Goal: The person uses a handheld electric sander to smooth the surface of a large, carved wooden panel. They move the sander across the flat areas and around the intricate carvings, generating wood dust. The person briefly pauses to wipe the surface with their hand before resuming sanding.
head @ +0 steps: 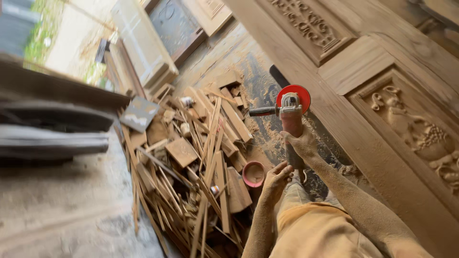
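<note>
Angle grinder (pixel 290 117) gripped over a dusty workshop floor (pixel 71 210).

Right hand (pixel 302 143), centre-right of the frame, fingers wrapped tight around the grinder's body, red disc (pixel 302 95) up and black side handle (pixel 262 111) pointing left. Left hand (pixel 276 180) just below, fingers curled near the tool's tail end, contact unclear. Small red bowl (pixel 253 174) beside it, at the edge of a scrap-wood heap (pixel 196 157) in mid-frame. Carved wooden door (pixel 382 95) filling the right side.

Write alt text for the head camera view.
A right hand grips an angle grinder with a red disc beside a carved wooden door panel; the left hand sits near its base. Wood offcuts cover the floor.
</note>
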